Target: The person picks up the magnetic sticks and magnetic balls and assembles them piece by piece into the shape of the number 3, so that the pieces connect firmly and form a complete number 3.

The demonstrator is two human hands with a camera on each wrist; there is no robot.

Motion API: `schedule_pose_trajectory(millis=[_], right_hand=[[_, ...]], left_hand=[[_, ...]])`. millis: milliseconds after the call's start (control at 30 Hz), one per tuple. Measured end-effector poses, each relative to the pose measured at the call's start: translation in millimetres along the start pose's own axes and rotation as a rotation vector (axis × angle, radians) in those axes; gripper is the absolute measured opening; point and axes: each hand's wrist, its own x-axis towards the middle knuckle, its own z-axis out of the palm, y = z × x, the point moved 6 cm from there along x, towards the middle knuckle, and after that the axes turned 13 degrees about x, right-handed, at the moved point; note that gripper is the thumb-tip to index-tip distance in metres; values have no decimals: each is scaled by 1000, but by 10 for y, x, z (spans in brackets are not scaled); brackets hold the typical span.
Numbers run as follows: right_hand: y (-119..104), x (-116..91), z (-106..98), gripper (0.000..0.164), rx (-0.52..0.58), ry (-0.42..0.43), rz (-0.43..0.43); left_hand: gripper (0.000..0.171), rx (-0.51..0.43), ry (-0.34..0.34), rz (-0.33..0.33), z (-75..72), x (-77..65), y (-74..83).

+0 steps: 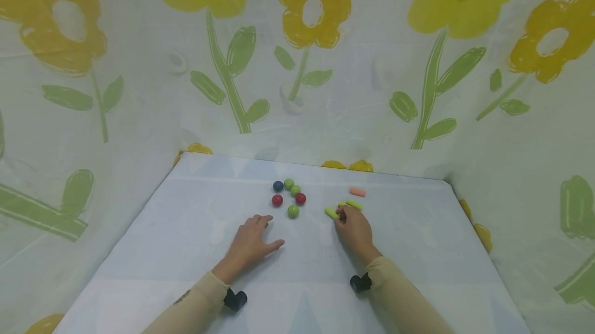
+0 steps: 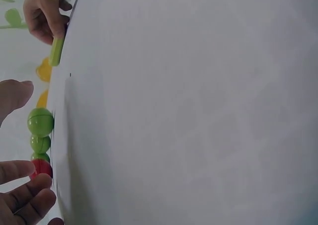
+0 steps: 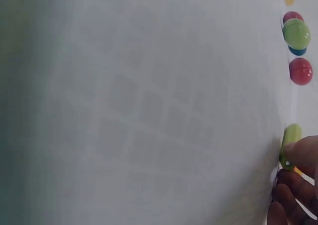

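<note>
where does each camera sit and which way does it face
Head: worn on the head, facing forward and down at the white table; left hand, right hand and sleeves show.
Left wrist: on that wrist, facing across the table, image seemingly sideways; left hand at left edge, right hand top left.
Right wrist: on that wrist, facing across too; only the right hand shows, lower right.
Both wrist views: a green ball, a red ball and a yellow-green stick held by the right fingers.

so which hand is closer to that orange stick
The right. Your right hand is just on the near side of the orange stick, pinching a yellow-green stick; your left hand is farther away, off to the left.
</note>
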Motion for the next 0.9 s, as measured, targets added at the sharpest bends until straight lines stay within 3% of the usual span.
schedule_pose_trajectory(millis=[500,900], right_hand=[[44,-140,-29,15,33,-73,-3],[27,-254,4,16,65,-150,-36]], left_hand=[[73,-8,-30,26,-1,-46,90],[74,-15,-14,56,21,-78,145]])
